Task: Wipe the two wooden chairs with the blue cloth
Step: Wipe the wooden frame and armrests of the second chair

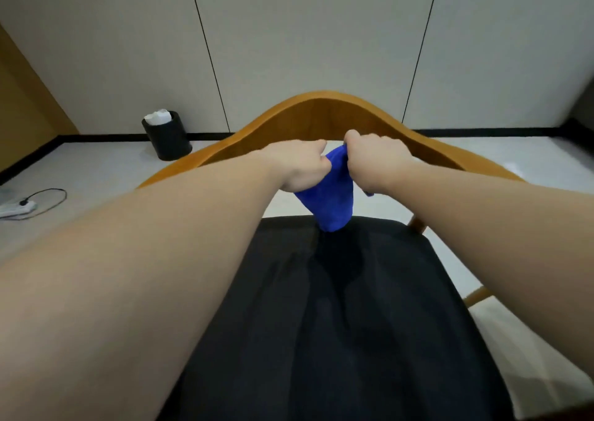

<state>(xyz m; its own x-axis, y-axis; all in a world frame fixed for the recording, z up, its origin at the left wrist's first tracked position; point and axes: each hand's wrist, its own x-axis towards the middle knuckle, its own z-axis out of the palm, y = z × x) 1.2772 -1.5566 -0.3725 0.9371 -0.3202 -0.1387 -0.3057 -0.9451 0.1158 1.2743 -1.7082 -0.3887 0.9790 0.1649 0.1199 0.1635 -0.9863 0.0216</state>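
Both hands are bunched up around the cloth (331, 195) mid-frame, left hand (302, 166) and right hand (376, 160) each gripping its top edge, the rest dangling over the chair (321, 108)'s black seat (337, 324). A black bin (167, 137) stands on the floor at middle left, with a power strip (16, 210) at the far left.
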